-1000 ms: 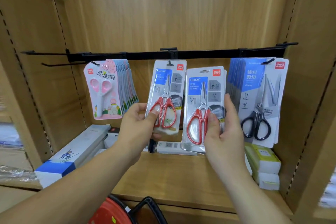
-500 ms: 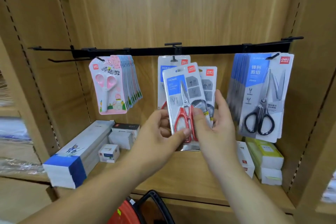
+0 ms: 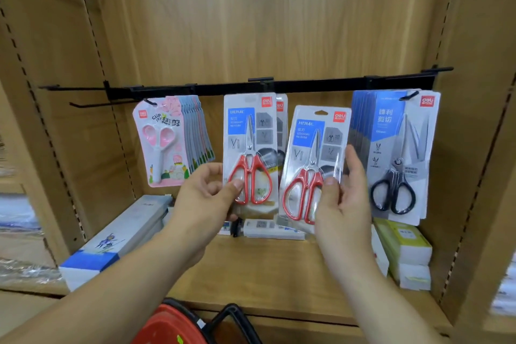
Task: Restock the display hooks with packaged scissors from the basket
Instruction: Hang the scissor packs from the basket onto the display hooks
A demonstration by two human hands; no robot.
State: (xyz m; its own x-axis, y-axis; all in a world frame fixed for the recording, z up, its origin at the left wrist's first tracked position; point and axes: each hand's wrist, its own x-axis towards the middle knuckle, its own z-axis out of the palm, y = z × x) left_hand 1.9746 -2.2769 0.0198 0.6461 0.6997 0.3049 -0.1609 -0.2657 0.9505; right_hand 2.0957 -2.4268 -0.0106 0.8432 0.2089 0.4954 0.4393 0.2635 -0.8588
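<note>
A black hook rail [image 3: 307, 86] spans the wooden shelf bay. On its middle hook hangs a pack of red-handled scissors [image 3: 250, 148], with another pack behind it. My left hand [image 3: 206, 198] pinches that front pack at its lower left corner. My right hand [image 3: 342, 198] holds a second red-handled pack [image 3: 312, 159] by its lower right, tilted and off the hook, to the right of the hanging ones. The red basket [image 3: 170, 327] with a black handle shows at the bottom edge.
Pink children's scissor packs [image 3: 164, 142] hang at the left; black-handled scissor packs [image 3: 396, 153] hang at the right. An empty hook [image 3: 89, 105] sticks out far left. Boxes sit on the shelf board: a long blue-white one [image 3: 111, 246] left, green-white ones [image 3: 405, 248] right.
One pack now hangs on the middle hook in front, held by my left hand. My right hand has moved right with another pack, apart from the hanging ones.
</note>
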